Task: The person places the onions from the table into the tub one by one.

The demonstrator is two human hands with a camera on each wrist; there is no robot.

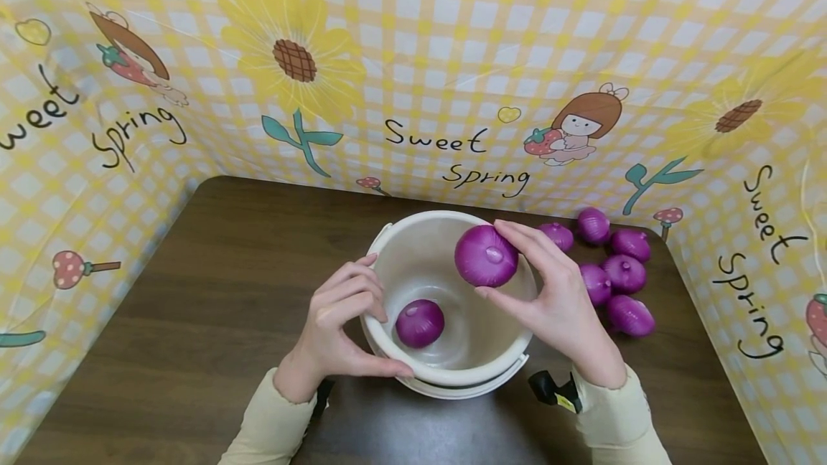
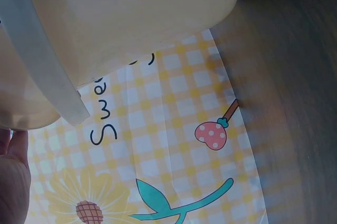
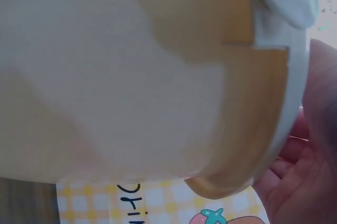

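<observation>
A white bucket [image 1: 452,372] stands upright on the table. My left hand [image 1: 339,325] grips its left rim, thumb along the near edge and the other fingers bent over the left side. In the left wrist view, part of that hand [image 2: 13,182] shows at the edge beside the bucket wall [image 2: 142,13]. Above the bucket's right side, my right hand [image 1: 549,293] holds a purple onion [image 1: 484,255] between thumb and fingers. A second purple onion [image 1: 420,323] lies on the bucket floor at the left. From the right wrist, the bucket wall hides the held onion.
Several more purple onions [image 1: 623,273] lie in a group on the brown table [image 1: 213,293] to the right of the bucket. A yellow checked cloth [image 1: 413,63] rises behind and along both sides. The bucket's white handle [image 1: 465,390] hangs down at its front.
</observation>
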